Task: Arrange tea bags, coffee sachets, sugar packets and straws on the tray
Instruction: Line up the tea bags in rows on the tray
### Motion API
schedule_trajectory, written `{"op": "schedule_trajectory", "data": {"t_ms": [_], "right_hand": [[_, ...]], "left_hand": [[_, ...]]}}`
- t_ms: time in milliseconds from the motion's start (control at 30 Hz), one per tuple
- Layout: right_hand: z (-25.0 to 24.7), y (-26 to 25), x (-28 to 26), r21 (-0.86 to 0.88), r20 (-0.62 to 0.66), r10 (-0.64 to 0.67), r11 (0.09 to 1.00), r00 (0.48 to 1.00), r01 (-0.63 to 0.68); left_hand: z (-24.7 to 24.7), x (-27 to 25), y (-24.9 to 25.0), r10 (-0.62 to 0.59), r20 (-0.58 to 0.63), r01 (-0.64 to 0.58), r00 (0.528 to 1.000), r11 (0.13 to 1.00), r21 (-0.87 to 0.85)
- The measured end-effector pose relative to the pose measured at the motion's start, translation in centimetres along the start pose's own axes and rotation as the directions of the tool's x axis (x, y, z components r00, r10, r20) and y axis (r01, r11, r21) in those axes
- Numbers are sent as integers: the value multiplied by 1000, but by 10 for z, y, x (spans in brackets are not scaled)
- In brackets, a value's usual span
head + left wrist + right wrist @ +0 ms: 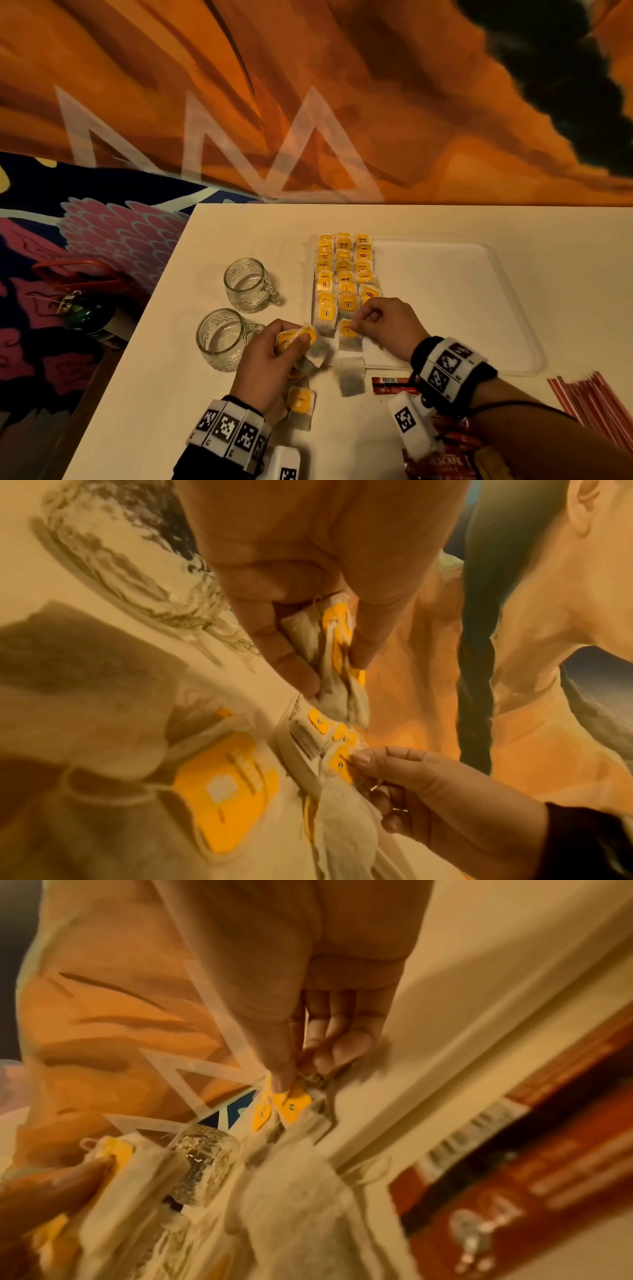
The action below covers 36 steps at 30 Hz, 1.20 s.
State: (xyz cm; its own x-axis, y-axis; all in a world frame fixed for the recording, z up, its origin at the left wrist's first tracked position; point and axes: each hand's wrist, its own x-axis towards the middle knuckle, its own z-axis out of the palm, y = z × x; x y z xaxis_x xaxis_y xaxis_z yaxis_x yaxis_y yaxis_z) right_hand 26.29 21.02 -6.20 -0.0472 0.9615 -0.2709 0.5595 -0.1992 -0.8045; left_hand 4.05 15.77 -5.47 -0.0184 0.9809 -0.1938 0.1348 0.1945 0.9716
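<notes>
A white tray [462, 308] lies on the white table, with several yellow-tagged tea bags [344, 270] in three columns along its left side. My right hand [356, 322] pinches the yellow tag of a tea bag [349, 337] at the near end of the middle column; the right wrist view shows the thumb on that tag [293, 1104]. My left hand [291, 342] grips a small bunch of tea bags [337, 656] just left of the tray's front corner. Loose tea bags [351, 375] [299, 404] lie on the table below the hands. Red coffee sachets [445, 455] sit under my right wrist.
Two empty glass mugs [248, 284] [221, 339] stand left of the tray, close to my left hand. Red-and-white straws [596, 401] lie at the table's right edge. The table's left edge drops to a patterned floor holding a dark bottle [87, 313].
</notes>
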Motion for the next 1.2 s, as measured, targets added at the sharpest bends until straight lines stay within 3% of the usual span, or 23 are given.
{"op": "schedule_trajectory", "data": {"t_ms": [167, 333, 433, 633, 867, 1000, 1200], "right_hand": [[4, -2, 6, 25, -81, -20, 999, 996, 22], [2, -8, 10, -21, -77, -36, 999, 996, 35], [-1, -17, 3, 48, -79, -88, 995, 993, 92], [4, -40, -28, 224, 188, -223, 958, 956, 180], [2, -20, -35, 219, 79, -206, 958, 975, 185], [-6, -1, -45, 187, -22, -202, 961, 979, 203], [-24, 23, -49, 265, -19, -119, 957, 993, 119]], "left_hand": [[-1, -2, -2, -48, 12, 49, 999, 994, -98], [0, -2, 0, -62, 5, 62, 998, 986, -155], [1, -1, 1, -57, 10, 58, 998, 990, -129], [11, 2, 4, -118, 57, 125, 991, 983, -134], [13, -1, 7, -141, 189, 160, 972, 983, -86], [10, -5, 8, -145, 155, 166, 977, 978, -130], [11, -8, 12, -182, 99, 201, 978, 950, -240]]}}
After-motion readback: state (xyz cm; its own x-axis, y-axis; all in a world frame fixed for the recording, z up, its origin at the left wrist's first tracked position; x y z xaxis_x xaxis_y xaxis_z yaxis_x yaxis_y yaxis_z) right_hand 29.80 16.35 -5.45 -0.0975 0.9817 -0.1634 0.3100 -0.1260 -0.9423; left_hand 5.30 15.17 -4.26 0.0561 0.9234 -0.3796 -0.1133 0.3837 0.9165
